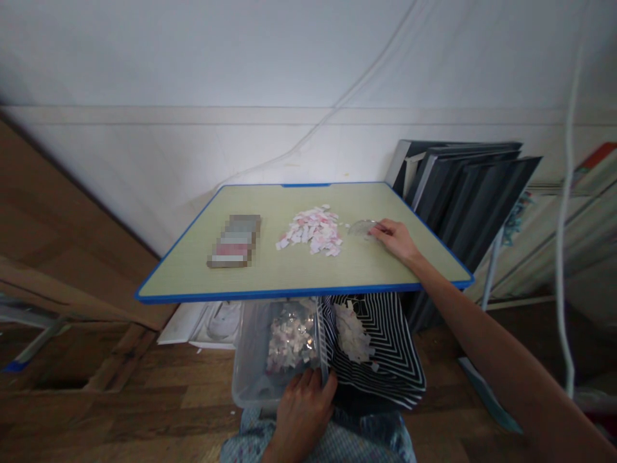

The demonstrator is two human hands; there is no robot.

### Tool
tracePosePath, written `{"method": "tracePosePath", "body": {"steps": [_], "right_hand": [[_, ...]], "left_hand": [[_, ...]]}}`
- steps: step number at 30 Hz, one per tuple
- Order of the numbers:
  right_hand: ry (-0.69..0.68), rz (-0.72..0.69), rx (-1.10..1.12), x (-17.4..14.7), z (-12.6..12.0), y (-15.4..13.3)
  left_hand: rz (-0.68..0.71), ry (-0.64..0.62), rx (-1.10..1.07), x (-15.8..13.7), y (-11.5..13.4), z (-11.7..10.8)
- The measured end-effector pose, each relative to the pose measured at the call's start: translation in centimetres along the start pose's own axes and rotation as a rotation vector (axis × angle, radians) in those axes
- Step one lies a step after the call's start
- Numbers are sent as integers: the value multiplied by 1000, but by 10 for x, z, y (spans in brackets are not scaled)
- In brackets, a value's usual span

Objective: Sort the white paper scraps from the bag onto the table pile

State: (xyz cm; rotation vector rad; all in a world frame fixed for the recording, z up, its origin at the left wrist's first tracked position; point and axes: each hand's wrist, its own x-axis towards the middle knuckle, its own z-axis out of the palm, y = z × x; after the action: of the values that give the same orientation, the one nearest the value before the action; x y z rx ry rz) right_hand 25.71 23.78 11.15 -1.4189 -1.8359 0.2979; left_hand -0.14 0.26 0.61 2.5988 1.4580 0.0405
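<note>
My right hand pinches the near side of a clear, round, shallow plastic piece, held low over the right part of the table. Just left of it lies a loose heap of small white and pink paper pieces. Below the table's front edge, my left hand has its fingers curled over the rim of a translucent plastic bin. Inside that bin are small pale pieces and shiny, clear-looking ones. Whether the round piece is a lid or a dish I cannot tell.
A blurred-out flat object lies on the table's left. Beside the bin, a black-and-white striped bag holds pale scraps. Dark panels lean at the right wall. A brown carton stands left, and a white cable hangs right.
</note>
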Motion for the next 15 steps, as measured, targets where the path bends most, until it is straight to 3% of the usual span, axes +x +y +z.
{"method": "tracePosePath", "body": {"steps": [3, 15], "right_hand": [[32, -5, 11, -2, 0, 1], [-144, -112, 68, -22, -3, -18]], "left_hand": [[1, -14, 0, 0, 1, -1], [11, 27, 4, -1, 0, 1]]}}
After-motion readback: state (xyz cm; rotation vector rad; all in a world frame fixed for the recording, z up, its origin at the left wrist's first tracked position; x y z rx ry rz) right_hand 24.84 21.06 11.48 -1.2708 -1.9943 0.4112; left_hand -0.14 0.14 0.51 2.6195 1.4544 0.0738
